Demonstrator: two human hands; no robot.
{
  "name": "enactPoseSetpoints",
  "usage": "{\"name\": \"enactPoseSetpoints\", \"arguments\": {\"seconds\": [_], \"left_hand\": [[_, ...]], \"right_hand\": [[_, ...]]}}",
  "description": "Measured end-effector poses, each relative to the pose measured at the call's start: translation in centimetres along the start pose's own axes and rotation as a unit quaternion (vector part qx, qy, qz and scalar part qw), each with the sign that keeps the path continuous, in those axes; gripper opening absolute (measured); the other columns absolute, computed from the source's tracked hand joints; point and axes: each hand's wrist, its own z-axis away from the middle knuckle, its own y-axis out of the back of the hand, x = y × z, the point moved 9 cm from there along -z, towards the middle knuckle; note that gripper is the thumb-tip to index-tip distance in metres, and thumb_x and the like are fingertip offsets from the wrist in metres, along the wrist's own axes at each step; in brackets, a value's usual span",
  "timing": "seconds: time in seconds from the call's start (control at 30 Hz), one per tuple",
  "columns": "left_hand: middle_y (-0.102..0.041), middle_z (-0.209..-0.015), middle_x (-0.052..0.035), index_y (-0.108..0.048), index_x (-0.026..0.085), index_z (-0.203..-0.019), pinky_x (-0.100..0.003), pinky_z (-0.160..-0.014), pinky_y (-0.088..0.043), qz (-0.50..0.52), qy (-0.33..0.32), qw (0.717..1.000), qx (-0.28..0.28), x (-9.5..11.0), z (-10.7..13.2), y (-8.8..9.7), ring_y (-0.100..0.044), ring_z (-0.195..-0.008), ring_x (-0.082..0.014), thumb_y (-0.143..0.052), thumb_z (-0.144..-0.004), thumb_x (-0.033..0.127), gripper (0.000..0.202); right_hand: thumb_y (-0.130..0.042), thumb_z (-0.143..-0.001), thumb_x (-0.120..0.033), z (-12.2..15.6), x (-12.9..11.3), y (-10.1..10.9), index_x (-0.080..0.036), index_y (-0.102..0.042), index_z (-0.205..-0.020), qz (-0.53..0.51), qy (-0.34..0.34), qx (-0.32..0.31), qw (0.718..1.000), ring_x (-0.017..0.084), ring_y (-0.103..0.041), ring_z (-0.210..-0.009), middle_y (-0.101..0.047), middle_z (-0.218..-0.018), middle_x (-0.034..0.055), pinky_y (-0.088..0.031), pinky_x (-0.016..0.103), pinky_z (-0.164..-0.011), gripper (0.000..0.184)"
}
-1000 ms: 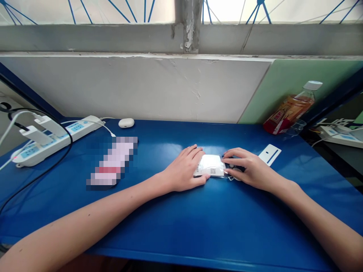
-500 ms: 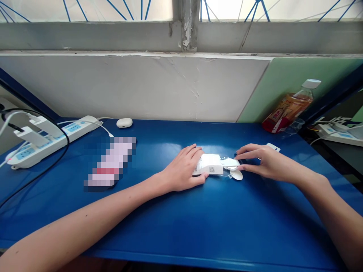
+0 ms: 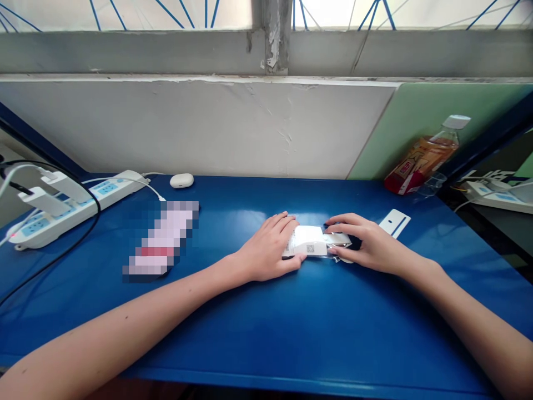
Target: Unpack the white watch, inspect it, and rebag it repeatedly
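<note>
My left hand (image 3: 270, 247) lies over a small white packet (image 3: 310, 240) with a printed square code, its thumb along the near edge and its fingers on top. The palm covers the packet's left end. At the packet's right end a clear plastic wrapper (image 3: 338, 240) sticks out. My right hand (image 3: 366, 241) curls around this wrapper, fingertips at the far edge and thumb at the near edge. Part of a white round piece shows under the right thumb. Beside the right hand, a white card (image 3: 395, 223) with a hole and a dark slot lies partly hidden.
On the blue desk (image 3: 266, 328), a phone (image 3: 166, 239) with a blurred screen lies left of centre, cable attached. A white earbud case (image 3: 182, 180) is behind it. A power strip (image 3: 83, 208) with chargers stands far left. A drink bottle (image 3: 427, 155) leans at the back right.
My right hand has moved left, from the white round pieces to the plastic wrapper beside the packet. More of the white card now shows. My left hand has stayed in place.
</note>
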Motion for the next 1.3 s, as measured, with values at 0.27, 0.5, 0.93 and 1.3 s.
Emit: {"name": "enactPoseSetpoints", "arguments": {"seconds": [0.27, 0.5, 0.93, 1.3], "left_hand": [[-0.046, -0.148, -0.0223, -0.044, 0.007, -0.139, -0.053, -0.118, -0.029, -0.007, -0.003, 1.000, -0.001, 0.0, 0.0, -0.1, -0.033, -0.144, -0.0372, -0.054, -0.092, 0.048, 0.064], [-0.046, -0.148, -0.0223, -0.044, 0.007, -0.138, -0.054, -0.117, -0.030, -0.007, -0.002, 1.000, -0.005, 0.1, -0.1, 0.0, -0.033, -0.144, -0.0375, -0.055, -0.091, 0.048, 0.063], [-0.048, -0.146, -0.0217, -0.046, 0.011, -0.136, -0.054, -0.117, -0.030, -0.011, -0.011, 1.000, 0.005, 0.3, -0.1, 0.0, -0.034, -0.143, -0.0380, -0.057, -0.089, 0.049, 0.061], [-0.049, -0.145, -0.0231, -0.047, 0.007, -0.134, -0.051, -0.117, -0.031, -0.018, -0.006, 1.000, 0.011, 0.1, 0.0, 0.0, -0.037, -0.142, -0.0376, -0.057, -0.089, 0.047, 0.061]], "right_hand": [[-0.063, -0.090, -0.040, 0.0, 0.1, -0.6, -0.023, -0.065, -0.111, -0.004, -0.016, -0.022, 1.000, 0.029, -0.063, -0.114, -0.065, -0.125, 0.0126, -0.055, 0.045, -0.095, 0.028], [-0.064, -0.089, -0.039, -0.1, 0.0, -0.5, -0.023, -0.064, -0.111, -0.004, -0.015, -0.018, 1.000, 0.029, -0.063, -0.113, -0.066, -0.123, 0.0122, -0.055, 0.043, -0.094, 0.027], [-0.067, -0.086, -0.040, 0.0, 0.1, -0.3, -0.023, -0.064, -0.101, -0.005, -0.025, -0.046, 0.999, 0.028, -0.062, -0.113, -0.063, -0.126, 0.0115, -0.053, 0.041, -0.093, 0.023], [-0.064, -0.084, -0.037, 1.0, 2.9, 2.1, -0.025, -0.065, -0.095, 0.063, -0.101, -0.066, 0.991, 0.020, -0.064, -0.067, -0.071, -0.083, 0.0013, -0.046, 0.032, -0.061, 0.017]]}}
